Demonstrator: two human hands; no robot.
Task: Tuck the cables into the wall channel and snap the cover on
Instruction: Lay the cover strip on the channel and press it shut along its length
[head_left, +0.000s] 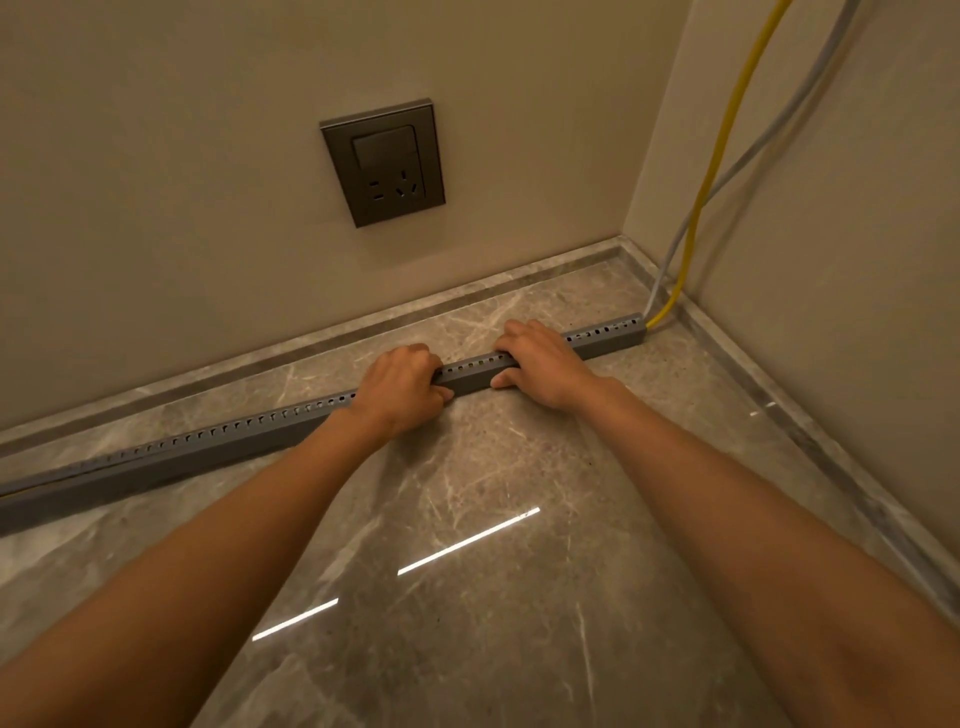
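Note:
A long grey slotted cable channel (208, 447) lies on the marble floor, running from the left edge to the right corner. Its grey cover sits on top along most of its length. My left hand (402, 387) grips the channel near its middle, fingers curled over the top. My right hand (540, 364) clasps it a little to the right, thumb on the near side. A yellow cable (722, 150) and a grey cable (779, 122) hang down the right wall and enter the channel's right end (636, 327). A thin yellow line shows in the channel at the far left.
A dark socket plate (384, 163) is set in the back wall above the channel. A marble skirting (291, 348) runs along both walls and meets in the corner at the right. Glossy floor tiles (467, 545) stretch toward me.

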